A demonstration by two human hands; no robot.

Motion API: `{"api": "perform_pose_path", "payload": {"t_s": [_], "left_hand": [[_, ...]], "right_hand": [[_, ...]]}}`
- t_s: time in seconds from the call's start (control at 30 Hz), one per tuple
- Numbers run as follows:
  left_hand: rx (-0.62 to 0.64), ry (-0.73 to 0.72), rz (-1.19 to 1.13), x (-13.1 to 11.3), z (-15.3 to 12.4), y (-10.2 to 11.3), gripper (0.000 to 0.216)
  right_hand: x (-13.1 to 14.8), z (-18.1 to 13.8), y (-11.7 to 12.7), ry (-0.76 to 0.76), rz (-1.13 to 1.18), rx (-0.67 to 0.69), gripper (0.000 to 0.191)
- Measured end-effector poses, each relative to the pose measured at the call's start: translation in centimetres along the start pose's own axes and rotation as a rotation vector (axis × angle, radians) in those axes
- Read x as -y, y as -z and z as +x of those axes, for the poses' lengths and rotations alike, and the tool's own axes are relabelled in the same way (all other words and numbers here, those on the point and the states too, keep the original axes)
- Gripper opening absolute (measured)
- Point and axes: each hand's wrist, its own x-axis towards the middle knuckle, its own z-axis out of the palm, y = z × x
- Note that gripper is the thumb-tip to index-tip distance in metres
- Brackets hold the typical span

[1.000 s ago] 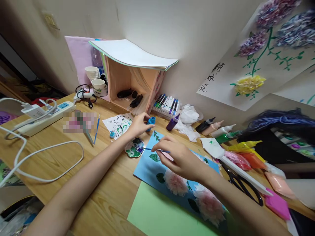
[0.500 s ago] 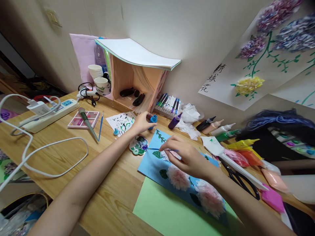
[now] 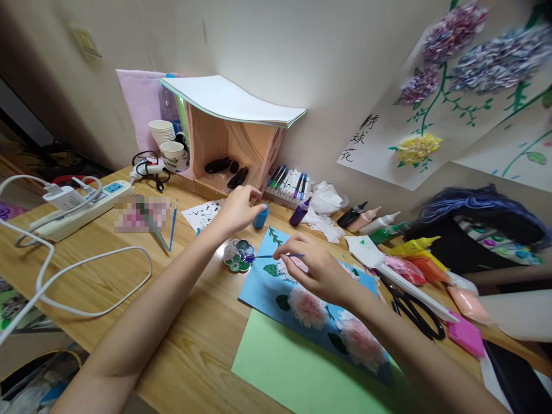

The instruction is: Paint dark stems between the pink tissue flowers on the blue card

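My left hand is beside a small blue paint bottle standing on the table. Its fingers are loosely bent and apart, with the thumb overlapping the bottle's top; nothing shows within its grasp. A thin blue paintbrush is pinched in my right hand, tip at the purple paint on a flower-shaped palette. Below that hand lies a blue sheet with painted green leaves and pink-white ruffled flowers. My left wrist partly hides a blue bottle cap.
Light green paper lies under the blue sheet. Behind are a purple paint bottle, markers and crumpled tissue. Scissors and more paint bottles sit at right. A white cable loops across the left side.
My left hand has come off the blue paint bottle, its thumb lifting up and leftward. The brush tip has moved slightly farther into the palette's purple paint. The camera view has shifted slightly.
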Motion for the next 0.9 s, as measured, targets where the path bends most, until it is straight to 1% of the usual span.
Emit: {"api": "perform_pose_path", "payload": {"t_s": [0.03,0.07,0.13,0.17,0.2,0.33,0.53,0.73,0.8,0.9], "left_hand": [[0.05,-0.068,0.013,-1.3,-0.6,1.0,0.022],[0.132,-0.136,-0.003,-2.5,-1.3,1.9,0.022],[0.333,-0.19,-0.102,-4.4,-2.6,3.0,0.022],[0.375,-0.215,-0.111,-4.9,-3.1,3.2,0.019],[0.383,-0.22,-0.121,-5.3,-3.4,3.3,0.016],[0.291,-0.226,-0.148,-5.6,-4.1,2.8,0.01],[0.255,-0.279,-0.107,-6.5,-5.0,3.7,0.012],[0.147,-0.323,0.008,-6.9,-5.6,3.7,0.006],[0.131,-0.334,0.034,-6.9,-5.6,3.6,0.007],[0.141,-0.337,0.05,-6.8,-5.6,3.5,0.008]], "right_hand": [[0.0,0.2,-0.2,-0.012,-0.001,-0.011,0.017],[0.1,0.3,-0.3,-0.021,-0.001,-0.023,0.017],[0.0,0.8,-0.7,-0.024,0.0,-0.045,0.018],[0.0,1.0,-0.9,-0.019,-0.001,-0.055,0.017],[-0.1,1.2,-1.1,-0.014,-0.005,-0.063,0.017],[-0.2,1.8,-1.4,-0.033,-0.046,-0.075,0.018],[0.0,2.2,-1.4,-0.059,-0.1,-0.086,0.018],[0.4,2.4,-1.4,-0.068,-0.112,-0.098,0.021],[0.4,2.5,-1.5,-0.063,-0.091,-0.102,0.021],[0.3,2.5,-1.7,-0.067,-0.095,-0.112,0.02]]}}
